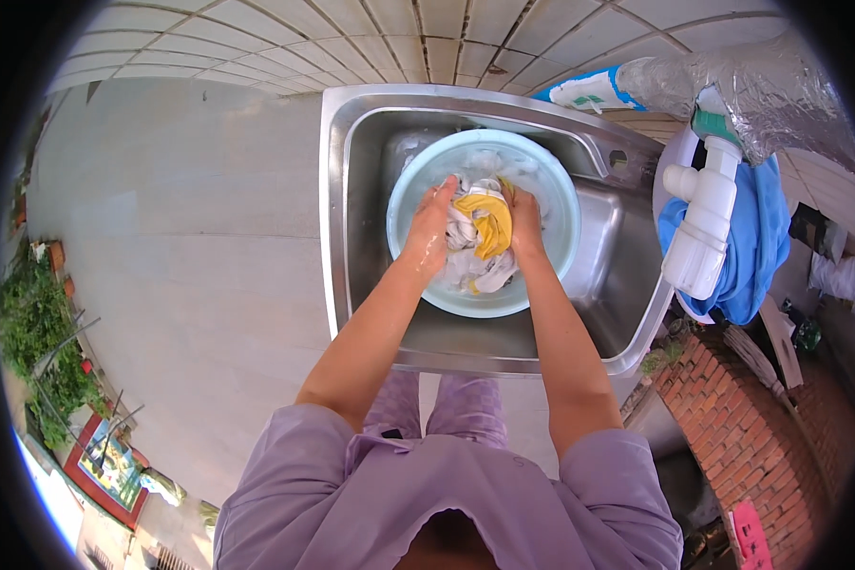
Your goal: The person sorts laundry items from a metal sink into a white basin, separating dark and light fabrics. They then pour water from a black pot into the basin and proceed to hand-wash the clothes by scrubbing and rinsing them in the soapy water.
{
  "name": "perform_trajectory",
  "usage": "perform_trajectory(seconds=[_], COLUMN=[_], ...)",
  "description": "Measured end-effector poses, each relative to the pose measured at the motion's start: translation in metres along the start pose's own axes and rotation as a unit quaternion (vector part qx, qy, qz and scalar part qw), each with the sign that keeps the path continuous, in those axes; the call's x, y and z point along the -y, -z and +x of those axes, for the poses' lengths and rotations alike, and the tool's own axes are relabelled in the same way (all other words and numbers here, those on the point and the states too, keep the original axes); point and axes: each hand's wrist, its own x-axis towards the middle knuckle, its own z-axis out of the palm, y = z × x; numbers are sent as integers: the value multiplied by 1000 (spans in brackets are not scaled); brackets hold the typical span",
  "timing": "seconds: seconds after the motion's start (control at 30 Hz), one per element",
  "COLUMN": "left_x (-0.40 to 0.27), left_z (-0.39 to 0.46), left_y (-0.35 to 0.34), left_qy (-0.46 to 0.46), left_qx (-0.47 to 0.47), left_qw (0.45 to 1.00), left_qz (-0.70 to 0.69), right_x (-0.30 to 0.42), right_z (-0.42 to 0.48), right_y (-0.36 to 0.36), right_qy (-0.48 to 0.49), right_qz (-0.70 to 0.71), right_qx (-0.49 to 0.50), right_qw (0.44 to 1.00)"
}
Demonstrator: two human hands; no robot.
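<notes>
A bunched white-and-yellow garment (490,222) is squeezed between my two hands over a light blue plastic basin (573,235). My left hand (431,219) presses its left side, with some suds on the wrist. On the right side, my right hand (526,217) grips the cloth near its yellow edge. Part of the fabric hangs down into the soapy water (491,162) below. The basin sits inside a stainless steel sink (598,263). My fingertips are partly hidden by the cloth.
A white plastic pipe fitting (702,228) hangs at the right from a foil-wrapped pipe (741,78). Behind it is blue cloth (759,235). A tiled wall (442,50) rises beyond the sink. A brick structure (737,427) stands at the lower right, with pale concrete floor (178,235) at left.
</notes>
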Motion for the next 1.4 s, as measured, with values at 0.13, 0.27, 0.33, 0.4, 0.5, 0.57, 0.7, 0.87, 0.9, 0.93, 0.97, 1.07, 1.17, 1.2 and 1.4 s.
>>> perform_trajectory(seconds=[0.13, 0.27, 0.33, 0.4, 0.5, 0.57, 0.7, 0.87, 0.9, 0.93, 0.97, 1.07, 1.17, 1.2, 1.4], left_x=[46, 37, 27, 24, -20, -16, 32, 6, 10, 16, 25, 26, 29, 20, -22], left_z=[43, 65, 65, 60, 28, 10, 24, 21, 26, 33, 39, 35, 48, 42, 14], left_y=[57, 69, 56, 53, 28, 21, 31, 32, 41, 51, 57, 52, 56, 43, 29], left_qy=[-208, -110, -1, 50, 199, 148, 33, -90, -154, -215, -271, -194, -113, -24, 221], left_qx=[-80, 36, 41, 64, 99, 107, 58, 76, 50, 23, -5, 20, 35, 42, 171], left_qw=[855, 682, 953, 996, 971, 975, 985, 988, 962, 917, 853, 699, 829, 932, 952], left_qz=[468, 722, 299, 27, -86, -123, -158, 100, 219, 336, 446, 688, 547, 360, -128], right_x=[-13, -23, -19, 5, 81, 103, 68, 28, 32, 19, 5, -11, -11, -1, 86], right_z=[-31, -13, 8, -26, -117, -149, -68, -13, -20, -24, -31, -40, 6, 13, -125], right_y=[-32, -17, -24, -39, -16, -19, -33, -3, 5, -1, -7, -21, -18, -22, -17], right_qy=[175, 226, 58, 149, 183, 265, 127, 14, 13, 77, 124, 239, 84, -13, 280], right_qz=[-196, -182, -105, -116, -110, -65, -57, -40, -23, -37, -134, -305, -207, -236, -72], right_qx=[-81, 29, -44, -23, 43, -1, -32, -60, -86, -129, -55, 120, 2, 0, -29], right_qw=[961, 956, 992, 982, 976, 962, 990, 997, 996, 988, 982, 914, 975, 972, 957])
